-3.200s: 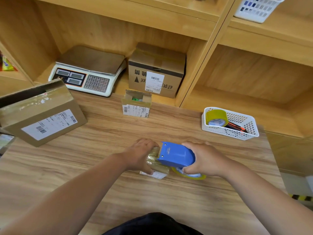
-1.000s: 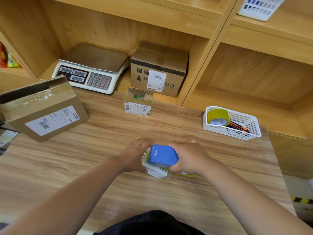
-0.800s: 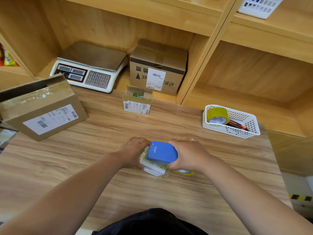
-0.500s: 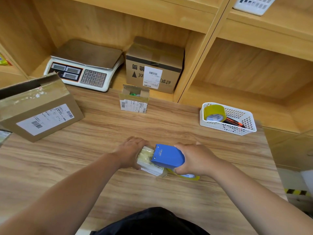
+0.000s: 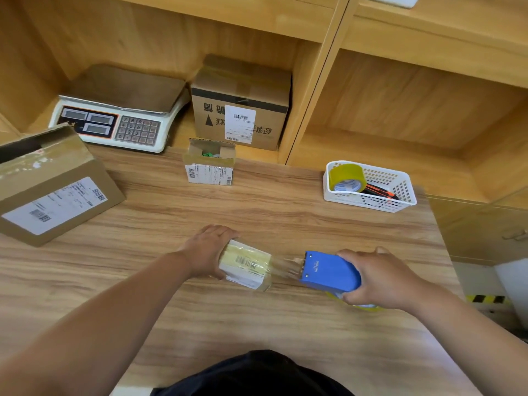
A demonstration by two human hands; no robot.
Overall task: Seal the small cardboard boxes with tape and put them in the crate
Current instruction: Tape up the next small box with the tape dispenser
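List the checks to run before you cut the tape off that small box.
1. Left hand steadies the small box on the table: ok.
2. Right hand grips the blue tape dispenser: ok.
3. Tape strand stretched from box to dispenser, uncut: ok.
4. Box underside taped: cannot tell.
5. Other small box sealed: not ok, flaps open.

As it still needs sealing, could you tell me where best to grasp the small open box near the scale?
Probably grip the small open box across its two side walls, reaching from the front: its flaps are open, and a larger box sits close behind.
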